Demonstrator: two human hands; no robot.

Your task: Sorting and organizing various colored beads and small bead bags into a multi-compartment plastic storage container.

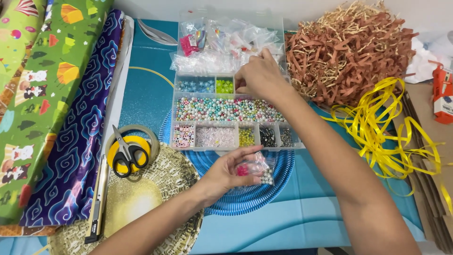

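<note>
- Left hand (pixel 226 172) pinched on small clear bead bags (pixel 257 169), 6 o'clock of bead organizer box (pixel 231 109); keep level
- Right hand (pixel 258 75) fingers together in 12 o'clock compartment; contents hidden; lift gently, avoid snagging

In front of you the compartment box (pixel 226 111) sits on the counter (pixel 306 222), its near edge on the round ribbed mat (pixel 245 200), with your right hand (pixel 258 78) over its far half and your left hand (pixel 231 174) just before it, holding a small bead bag (pixel 257 169). To the box's left lie the scissors (pixel 126 156) on a tape roll (pixel 131 150), then 2 wrapping-paper rolls (pixel 61 108) farther left. To its right sit the shredded paper (pixel 349 52) behind and the ribbon (pixel 382 127) nearer you.
</note>
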